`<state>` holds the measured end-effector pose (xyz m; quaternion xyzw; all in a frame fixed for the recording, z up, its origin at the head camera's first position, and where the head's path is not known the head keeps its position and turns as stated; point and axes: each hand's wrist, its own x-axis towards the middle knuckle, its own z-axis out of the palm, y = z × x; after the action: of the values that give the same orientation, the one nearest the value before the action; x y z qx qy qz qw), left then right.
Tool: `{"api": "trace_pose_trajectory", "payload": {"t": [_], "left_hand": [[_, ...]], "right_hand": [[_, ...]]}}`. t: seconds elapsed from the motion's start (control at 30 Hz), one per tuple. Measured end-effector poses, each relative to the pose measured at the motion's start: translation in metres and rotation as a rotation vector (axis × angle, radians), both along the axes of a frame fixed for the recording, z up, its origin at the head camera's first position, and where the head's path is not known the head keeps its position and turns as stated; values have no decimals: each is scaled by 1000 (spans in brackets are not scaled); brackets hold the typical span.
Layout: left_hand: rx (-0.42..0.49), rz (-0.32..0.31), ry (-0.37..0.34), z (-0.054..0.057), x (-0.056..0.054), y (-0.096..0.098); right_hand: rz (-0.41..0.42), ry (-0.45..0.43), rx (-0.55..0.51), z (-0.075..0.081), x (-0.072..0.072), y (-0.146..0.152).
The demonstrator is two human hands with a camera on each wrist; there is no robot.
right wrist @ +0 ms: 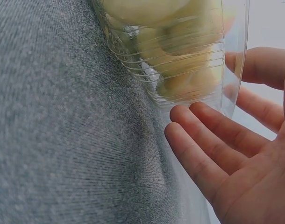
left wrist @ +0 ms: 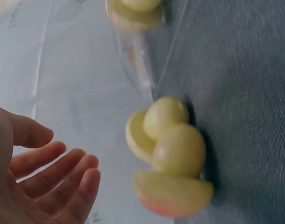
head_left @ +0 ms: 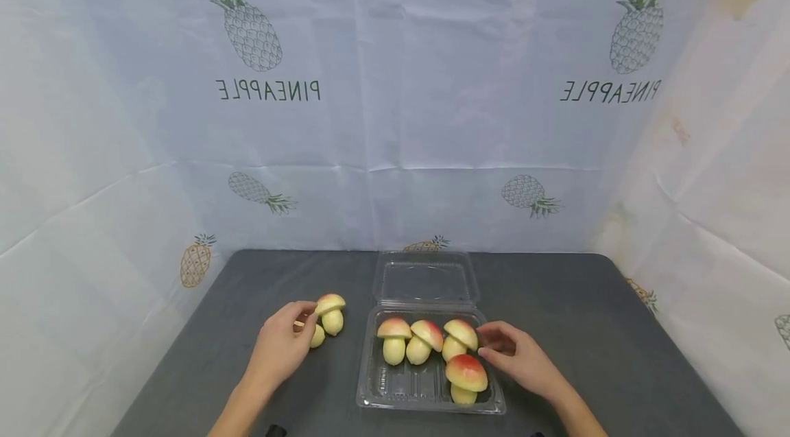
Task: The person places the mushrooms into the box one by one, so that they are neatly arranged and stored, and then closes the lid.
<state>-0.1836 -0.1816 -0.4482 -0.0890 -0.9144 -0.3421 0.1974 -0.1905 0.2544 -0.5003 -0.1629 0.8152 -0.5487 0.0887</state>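
Observation:
A clear plastic clamshell box lies on the dark table with its lid folded back. Several toy mushrooms with red-tinged yellow caps sit inside, the nearest mushroom at the right front corner. Left of the box are two more: one toy mushroom in full view and a second toy mushroom partly covered by my left hand. In the left wrist view that hand is empty, its fingers loosely bent and apart from both mushrooms. At the box's right wall, my right hand has its fingertips beside the rim, fingers relaxed.
The dark table is enclosed by pale cloth with pineapple prints at the back and sides. The raised lid leans toward the back cloth. A small black object shows at the bottom edge, near the left forearm.

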Motion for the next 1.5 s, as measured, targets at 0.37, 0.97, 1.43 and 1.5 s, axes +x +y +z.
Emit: {"api": "trace_pose_trajectory", "payload": {"t": [0.37, 0.97, 1.43, 1.5], "left_hand": [[-96, 96, -142, -13, -8, -26], [-11, 37, -407, -33, -19, -41], [99, 21, -473, -32, -13, -39], [108, 19, -481, -31, -11, -39]], "right_hand": [[-1, 3, 3, 1, 1, 0], [1, 16, 10, 0, 0, -1], [-34, -32, 23, 0, 0, -2], [-34, -34, 22, 0, 0, -2]]}}
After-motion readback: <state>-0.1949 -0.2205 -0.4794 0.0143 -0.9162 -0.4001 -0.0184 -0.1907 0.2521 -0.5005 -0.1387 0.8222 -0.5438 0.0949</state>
